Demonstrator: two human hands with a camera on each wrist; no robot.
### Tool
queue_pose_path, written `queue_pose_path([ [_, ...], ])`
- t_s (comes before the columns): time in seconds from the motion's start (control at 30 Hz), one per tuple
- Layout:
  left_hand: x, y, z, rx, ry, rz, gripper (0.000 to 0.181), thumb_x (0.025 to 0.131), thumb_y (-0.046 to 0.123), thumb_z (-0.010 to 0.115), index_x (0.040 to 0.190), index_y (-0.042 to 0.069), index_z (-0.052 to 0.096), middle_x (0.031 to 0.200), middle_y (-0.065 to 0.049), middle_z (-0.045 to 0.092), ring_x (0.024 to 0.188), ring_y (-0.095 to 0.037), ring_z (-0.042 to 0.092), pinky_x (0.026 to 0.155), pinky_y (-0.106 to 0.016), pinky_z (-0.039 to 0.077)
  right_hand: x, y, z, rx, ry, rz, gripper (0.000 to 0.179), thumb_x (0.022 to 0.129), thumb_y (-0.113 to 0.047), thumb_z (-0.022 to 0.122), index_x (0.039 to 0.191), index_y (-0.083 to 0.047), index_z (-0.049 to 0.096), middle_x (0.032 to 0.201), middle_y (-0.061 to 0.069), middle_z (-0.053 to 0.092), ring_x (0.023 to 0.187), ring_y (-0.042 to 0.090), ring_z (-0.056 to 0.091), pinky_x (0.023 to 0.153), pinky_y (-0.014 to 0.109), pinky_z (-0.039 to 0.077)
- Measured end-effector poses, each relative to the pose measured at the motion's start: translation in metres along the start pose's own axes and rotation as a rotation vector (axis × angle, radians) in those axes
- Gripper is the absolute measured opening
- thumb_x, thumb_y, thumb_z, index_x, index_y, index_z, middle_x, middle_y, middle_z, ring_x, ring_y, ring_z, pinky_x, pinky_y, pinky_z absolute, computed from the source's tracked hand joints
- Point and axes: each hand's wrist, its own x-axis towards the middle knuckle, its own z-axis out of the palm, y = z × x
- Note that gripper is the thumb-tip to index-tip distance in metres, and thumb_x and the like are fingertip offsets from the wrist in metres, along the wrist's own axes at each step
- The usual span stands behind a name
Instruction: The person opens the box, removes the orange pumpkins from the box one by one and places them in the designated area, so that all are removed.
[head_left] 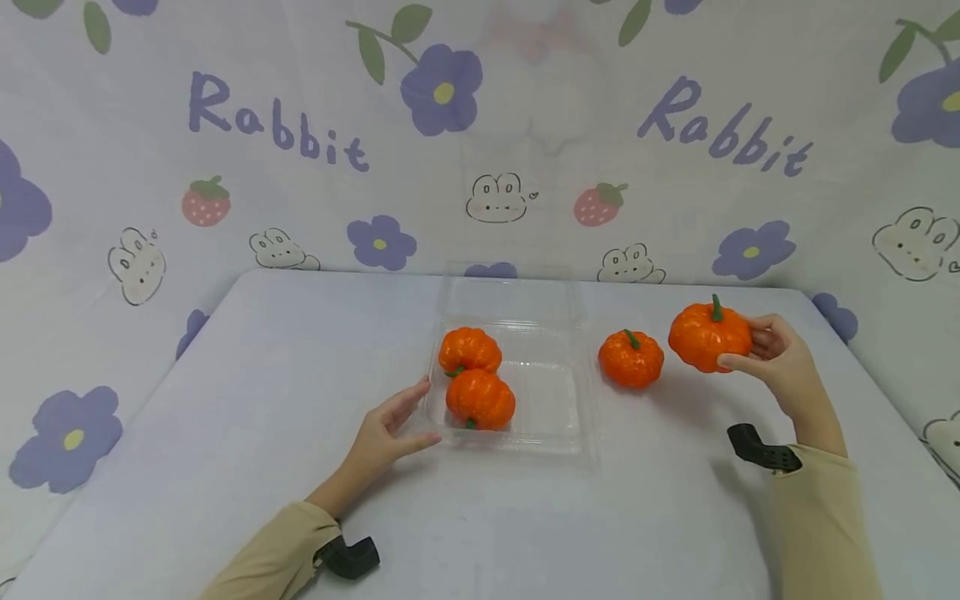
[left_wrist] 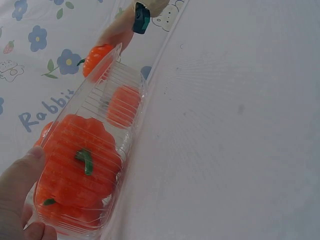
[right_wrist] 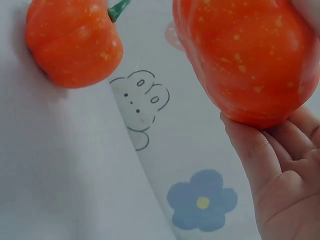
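Observation:
My right hand [head_left: 783, 358] holds an orange pumpkin [head_left: 708, 337] above the table's right side, fingers and thumb around it. The same held pumpkin [right_wrist: 250, 55] fills the upper right of the right wrist view. Left of it, a second pumpkin [head_left: 631, 360] sits on the table. A clear plastic container [head_left: 547, 400] lies at the middle with its lid [head_left: 510, 300] folded back. Inside, on the left, are two pumpkins, one at the back [head_left: 470, 350] and one in front [head_left: 481, 400]. My left hand [head_left: 386, 429] is at the container's left side, fingers spread and fairly straight, touching its edge.
A white tabletop [head_left: 300, 333] extends around the container. Behind it hangs a patterned cloth [head_left: 300, 67] with rabbits, flowers and strawberries. A black wrist mount [head_left: 761, 450] is on the right sleeve, another mount [head_left: 351, 557] on the left.

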Motion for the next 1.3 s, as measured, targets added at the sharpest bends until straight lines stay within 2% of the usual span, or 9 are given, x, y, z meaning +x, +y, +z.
queue_pose_path([
  [0.2, 0.0, 0.0, -0.001, 0.003, 0.0, 0.001, 0.061, 0.07, -0.015, 0.068, 0.124, -0.017, 0.039, 0.132, -0.029, 0.034, 0.124, -0.033, 0.031, 0.1, -0.046, 0.024, -0.002, 0.007, -0.006, 0.004, 0.002, 0.025, 0.034, 0.077, 0.009, 0.065, 0.096, -0.01, 0.045, 0.097, -0.012, 0.057, 0.082, 0.0, 0.056, 0.07, 0.009, 0.045],
  [0.43, -0.001, 0.002, 0.0, -0.004, 0.004, -0.014, 0.061, 0.07, -0.015, 0.068, 0.124, -0.017, 0.039, 0.132, -0.029, 0.034, 0.124, -0.034, 0.031, 0.1, -0.045, 0.024, -0.003, 0.017, -0.011, 0.057, -0.016, 0.051, 0.037, 0.075, 0.014, 0.063, 0.096, -0.007, 0.04, 0.1, -0.012, 0.056, 0.084, -0.001, 0.055, 0.071, 0.009, 0.045],
  [0.7, 0.0, 0.003, 0.0, 0.012, 0.003, -0.022, 0.061, 0.07, -0.013, 0.068, 0.124, -0.016, 0.039, 0.132, -0.028, 0.035, 0.124, -0.031, 0.031, 0.101, -0.044, 0.024, -0.006, 0.027, -0.015, -0.035, 0.02, 0.126, 0.037, 0.077, 0.003, 0.068, 0.098, -0.013, 0.042, 0.097, -0.018, 0.053, 0.085, -0.003, 0.052, 0.071, 0.006, 0.042],
  [0.87, -0.001, 0.004, 0.0, 0.02, 0.007, -0.012, 0.061, 0.07, -0.014, 0.068, 0.124, -0.017, 0.04, 0.131, -0.029, 0.035, 0.124, -0.034, 0.031, 0.1, -0.046, 0.024, -0.006, 0.034, -0.017, -0.052, 0.037, 0.148, 0.036, 0.077, 0.0, 0.069, 0.098, -0.013, 0.043, 0.097, -0.018, 0.053, 0.086, -0.002, 0.052, 0.071, 0.006, 0.042],
  [1.1, -0.001, 0.004, 0.0, 0.008, 0.006, -0.008, 0.061, 0.07, -0.015, 0.067, 0.124, -0.017, 0.039, 0.132, -0.03, 0.034, 0.124, -0.035, 0.03, 0.1, -0.047, 0.023, -0.007, 0.046, -0.017, -0.131, 0.042, 0.215, 0.036, 0.077, -0.008, 0.071, 0.099, -0.013, 0.042, 0.098, -0.019, 0.048, 0.087, -0.006, 0.049, 0.071, 0.005, 0.042],
  [1.3, -0.001, 0.004, 0.0, 0.01, 0.008, -0.013, 0.061, 0.07, -0.015, 0.067, 0.124, -0.017, 0.039, 0.131, -0.029, 0.035, 0.124, -0.032, 0.031, 0.1, -0.046, 0.023, -0.008, 0.056, -0.017, -0.153, 0.021, 0.213, 0.037, 0.077, -0.009, 0.071, 0.099, -0.013, 0.041, 0.1, -0.018, 0.047, 0.087, -0.007, 0.049, 0.073, 0.007, 0.042],
])
